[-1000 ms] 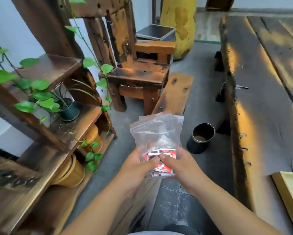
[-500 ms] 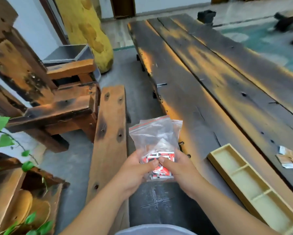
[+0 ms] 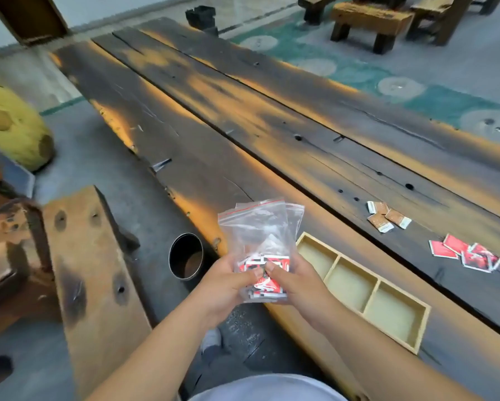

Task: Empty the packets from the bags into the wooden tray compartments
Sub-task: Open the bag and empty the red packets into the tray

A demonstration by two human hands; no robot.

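Note:
Both my hands hold a clear zip bag point(image 3: 257, 227) with a red seal strip, upright in front of me over the table's near edge. Red and white packets point(image 3: 267, 272) fill its lower part. My left hand point(image 3: 228, 282) grips the bag's lower left, my right hand point(image 3: 295, 280) its lower right, thumbs pressing the front. A second clear bag seems to lie behind the first. The light wooden tray point(image 3: 334, 257) with three compartments, all bare, lies on the table just right of my hands.
On the long dark plank table point(image 3: 243, 134), brown packets point(image 3: 386, 217) and red packets point(image 3: 465, 253) lie loose beyond the tray. A dark metal cylinder point(image 3: 186, 256) stands on the floor left of my hands, beside a wooden bench point(image 3: 89, 270).
The view has swung right from the shelf and chair to the table. The bag stays in both hands and now sits beside the tray; loose packets have come into sight.

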